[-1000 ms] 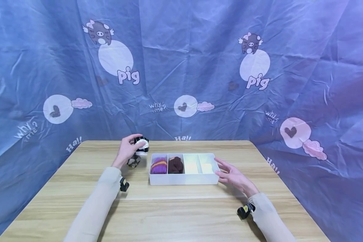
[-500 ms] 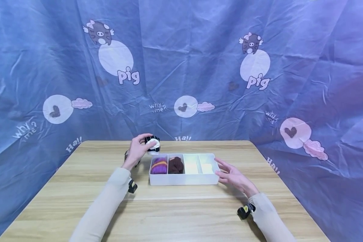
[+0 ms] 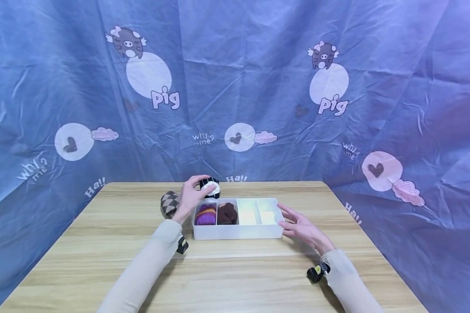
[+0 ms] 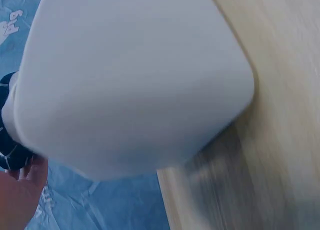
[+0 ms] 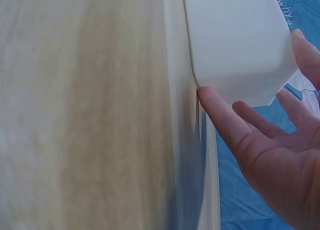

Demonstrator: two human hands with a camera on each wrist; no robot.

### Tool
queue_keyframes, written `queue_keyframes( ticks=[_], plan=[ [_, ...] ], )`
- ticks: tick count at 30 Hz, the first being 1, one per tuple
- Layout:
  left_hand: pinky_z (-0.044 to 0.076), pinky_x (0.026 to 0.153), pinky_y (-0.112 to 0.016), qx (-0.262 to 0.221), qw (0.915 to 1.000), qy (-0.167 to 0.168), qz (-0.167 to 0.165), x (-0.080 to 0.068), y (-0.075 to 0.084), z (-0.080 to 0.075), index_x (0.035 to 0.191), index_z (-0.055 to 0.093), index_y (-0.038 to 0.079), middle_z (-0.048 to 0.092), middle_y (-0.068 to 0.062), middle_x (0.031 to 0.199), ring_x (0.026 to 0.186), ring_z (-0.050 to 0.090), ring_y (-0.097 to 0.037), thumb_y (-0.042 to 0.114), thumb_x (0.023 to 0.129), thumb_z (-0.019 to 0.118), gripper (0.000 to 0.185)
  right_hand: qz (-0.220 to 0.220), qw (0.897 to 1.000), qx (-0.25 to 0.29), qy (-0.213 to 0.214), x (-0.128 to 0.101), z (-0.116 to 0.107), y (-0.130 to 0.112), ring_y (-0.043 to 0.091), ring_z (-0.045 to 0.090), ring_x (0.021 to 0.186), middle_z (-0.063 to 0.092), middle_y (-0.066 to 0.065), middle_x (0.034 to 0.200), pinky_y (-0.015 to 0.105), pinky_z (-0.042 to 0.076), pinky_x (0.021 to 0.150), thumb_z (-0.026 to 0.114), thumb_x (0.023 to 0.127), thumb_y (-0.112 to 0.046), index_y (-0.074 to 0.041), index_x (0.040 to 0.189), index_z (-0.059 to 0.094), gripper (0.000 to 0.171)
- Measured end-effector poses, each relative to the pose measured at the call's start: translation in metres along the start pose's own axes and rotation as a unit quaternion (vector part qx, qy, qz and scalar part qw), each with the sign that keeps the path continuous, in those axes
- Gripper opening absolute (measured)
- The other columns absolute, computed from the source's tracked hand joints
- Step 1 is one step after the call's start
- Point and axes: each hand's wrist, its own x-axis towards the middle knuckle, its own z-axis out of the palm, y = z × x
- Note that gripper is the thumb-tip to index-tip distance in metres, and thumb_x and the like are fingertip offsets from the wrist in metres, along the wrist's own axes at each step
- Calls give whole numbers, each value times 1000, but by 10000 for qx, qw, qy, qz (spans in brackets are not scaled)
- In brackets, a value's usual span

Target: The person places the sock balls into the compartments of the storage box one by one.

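My left hand [image 3: 192,193] pinches a rolled-up black sock [image 3: 210,188] with white on it, above the back left of a white divided box [image 3: 238,232]. In the left wrist view the box's end wall [image 4: 135,85] hides most of that sock and hand. A purple sock [image 3: 206,215] with an orange stripe fills the leftmost compartment, and a dark brown sock [image 3: 227,214] lies in the one beside it. The two right compartments look white inside. My right hand [image 3: 303,228] touches the box's right end with extended fingers [image 5: 222,115].
A grey checkered rolled sock [image 3: 169,204] lies on the wooden table [image 3: 235,274], left of the box and partly behind my left wrist. A blue printed curtain [image 3: 235,87] hangs behind the table and along its sides.
My left hand has carried the black-and-white sock rightward, from above the checkered sock to over the box's left end. More of the checkered sock shows. The right hand and box stay put.
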Motion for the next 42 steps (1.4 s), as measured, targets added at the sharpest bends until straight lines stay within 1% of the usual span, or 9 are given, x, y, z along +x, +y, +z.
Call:
queue_keyframes(
  ticks=[5, 10, 16, 21, 25, 29, 35, 38, 42],
  plan=[
    [50, 88, -23, -281, 9995, -138, 70, -3, 3, 12, 119, 70, 7, 64, -12, 122, 112, 57, -23, 20, 76, 86, 48, 6, 10000, 1, 3, 0, 0, -1, 18, 57, 118, 13, 32, 157, 32, 53, 96, 61, 97, -12, -14, 158, 14, 78],
    [52, 82, -18, -413, 9986, -328, 48, -6, 3, 23, 119, 71, 11, 64, -9, 123, 111, 58, -22, 21, 77, 85, 45, -43, 10000, 8, -60, -1, 0, -2, 19, 56, 119, 11, 34, 157, 33, 52, 98, 60, 97, -11, -12, 158, 12, 77],
    [50, 90, -22, -295, 9982, -522, 95, -10, 5, 36, 120, 71, 11, 64, -5, 124, 114, 57, -18, 26, 79, 83, 46, -51, 10000, -38, -47, -1, 3, -3, 19, 56, 120, 13, 34, 157, 34, 52, 98, 60, 98, -12, -12, 158, 13, 77],
    [55, 80, -24, -180, 9982, -571, 34, -13, 6, 43, 117, 73, 19, 64, -1, 125, 110, 62, -19, 30, 78, 83, 41, -51, 9999, -109, -38, -1, 4, -3, 22, 53, 124, 12, 33, 158, 35, 51, 99, 59, 98, -12, -12, 158, 13, 76],
    [54, 83, -23, -149, 9981, -595, 73, -15, 8, 50, 115, 74, 23, 65, 0, 126, 117, 59, -19, 31, 78, 83, 39, -46, 9999, -119, 6, 0, 4, -3, 24, 53, 125, 12, 32, 158, 35, 51, 99, 60, 98, -13, -12, 158, 14, 76],
    [55, 86, -24, -431, 9962, -744, 128, -18, 8, 58, 116, 74, 16, 66, -4, 126, 120, 58, -21, 26, 78, 84, 41, -29, 9998, -177, 50, -1, 4, -4, 27, 51, 127, 12, 33, 158, 35, 51, 99, 60, 98, -14, -13, 158, 14, 76],
    [54, 80, -17, -610, 9947, -824, 117, -22, 10, 71, 116, 73, 9, 66, -11, 126, 117, 61, -26, 21, 77, 84, 42, -20, 9998, -162, 68, -2, 5, -4, 33, 46, 131, 11, 32, 158, 36, 51, 99, 61, 97, -13, -12, 158, 13, 77],
    [56, 83, -23, -506, 9950, -851, 137, -24, 12, 76, 117, 72, 8, 65, -15, 126, 116, 61, -28, 23, 78, 83, 43, -40, 9998, -187, 60, -3, 5, -5, 33, 46, 131, 11, 33, 158, 36, 51, 99, 60, 97, -14, -12, 158, 13, 77],
    [47, 103, -39, -25, 9960, -873, 205, -26, 13, 83, 119, 72, 12, 65, -13, 128, 122, 57, -25, 27, 81, 80, 42, -75, 9998, -180, 29, -2, 6, -5, 34, 47, 131, 11, 34, 157, 36, 51, 99, 60, 98, -14, -12, 158, 13, 77]
  ],
)
